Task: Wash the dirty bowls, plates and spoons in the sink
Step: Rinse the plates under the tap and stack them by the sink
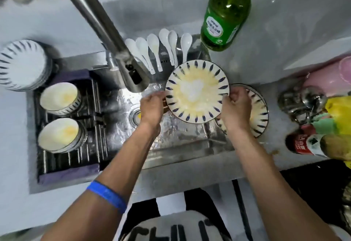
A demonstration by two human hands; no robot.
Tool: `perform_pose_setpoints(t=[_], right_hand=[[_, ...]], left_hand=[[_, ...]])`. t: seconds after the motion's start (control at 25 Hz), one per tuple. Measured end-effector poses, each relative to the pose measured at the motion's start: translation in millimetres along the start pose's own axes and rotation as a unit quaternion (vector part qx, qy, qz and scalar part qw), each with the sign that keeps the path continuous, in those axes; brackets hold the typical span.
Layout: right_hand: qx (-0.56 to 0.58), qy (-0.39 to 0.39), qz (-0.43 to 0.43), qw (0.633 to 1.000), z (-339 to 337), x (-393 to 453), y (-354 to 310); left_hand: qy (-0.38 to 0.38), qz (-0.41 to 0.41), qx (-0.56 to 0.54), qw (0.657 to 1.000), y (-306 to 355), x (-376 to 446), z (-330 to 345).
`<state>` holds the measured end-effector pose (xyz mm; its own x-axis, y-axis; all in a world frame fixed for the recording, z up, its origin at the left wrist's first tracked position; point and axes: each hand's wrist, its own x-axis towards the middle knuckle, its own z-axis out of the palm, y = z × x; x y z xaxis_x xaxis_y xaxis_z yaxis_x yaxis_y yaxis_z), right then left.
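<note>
dirty plate held over sink by both hands

surface: a pale grey counter [62, 31] surrounds a steel sink [180, 145] whose floor is wet. a steel faucet [106, 37] reaches from the far edge, its head over the basin's middle. a dark drying rack [91, 145] spans the sink's left part and carries two stacks of bowls [60, 96], both smeared yellow inside. on the counter past the sink's far left corner stands a stack of upturned bowls [20, 66] with blue dashes. six white spoons [157, 48] lean in a row along the sink's far edge, handles pointing into the basin. a green detergent bottle [226, 12] stands on the counter at the far right corner. along the counter's right edge lie a pink item, metal ware, yellow and green cloths and a red-labelled bottle; details there are blurred.

task item and grip: a plate [197, 92] with blue dashes on its rim, coated yellow with a white patch at centre, is raised over the sink's right part, face toward the camera. the left hand [152, 105] holds its left rim, fingers curled behind the edge. the right hand [235, 105] grips its right rim, thumb on the front. a stack of plates [260, 111] in the same pattern lies on the sink's right edge, partly hidden behind the right hand. a blue wristband [108, 195] sits on the left forearm.
</note>
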<state>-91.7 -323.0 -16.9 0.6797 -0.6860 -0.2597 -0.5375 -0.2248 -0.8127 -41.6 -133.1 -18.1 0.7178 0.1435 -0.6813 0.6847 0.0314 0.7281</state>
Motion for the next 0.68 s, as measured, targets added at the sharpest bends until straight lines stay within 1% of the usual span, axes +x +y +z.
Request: perform_pose_setpoints(t=[0.08,0.16,0.24,0.32,0.4,0.48,0.56,0.6,0.68], right_hand=[[0.036,-0.037,0.043,0.998,42,-9,-13],[0.042,-0.042,0.051,0.997,67,-18,-20],[0.056,-0.050,0.056,0.996,77,-24,-26],[0.096,-0.063,0.069,0.991,86,-26,-32],[0.113,-0.081,0.093,0.986,97,-31,-37],[0.144,-0.115,0.156,0.970,108,-40,-40],[0.201,-0.146,0.228,0.942,115,-50,-44],[0.203,-0.158,0.248,0.934,116,-54,-47],[0.168,-0.173,0.269,0.932,112,-55,-52]], left_hand=[[0.040,0.006,-0.022,0.999,7,14,-33],[0.042,0.005,-0.044,0.998,7,22,-53],[0.039,0.011,-0.066,0.997,10,25,-64],[0.044,0.032,-0.090,0.994,13,25,-74],[0.047,0.052,-0.082,0.994,19,26,-87],[0.048,0.078,-0.063,0.994,25,25,-101],[0.028,0.088,-0.061,0.994,29,21,-113],[0.013,0.075,-0.069,0.995,27,21,-118],[-0.031,0.013,-0.108,0.994,22,20,-126]])
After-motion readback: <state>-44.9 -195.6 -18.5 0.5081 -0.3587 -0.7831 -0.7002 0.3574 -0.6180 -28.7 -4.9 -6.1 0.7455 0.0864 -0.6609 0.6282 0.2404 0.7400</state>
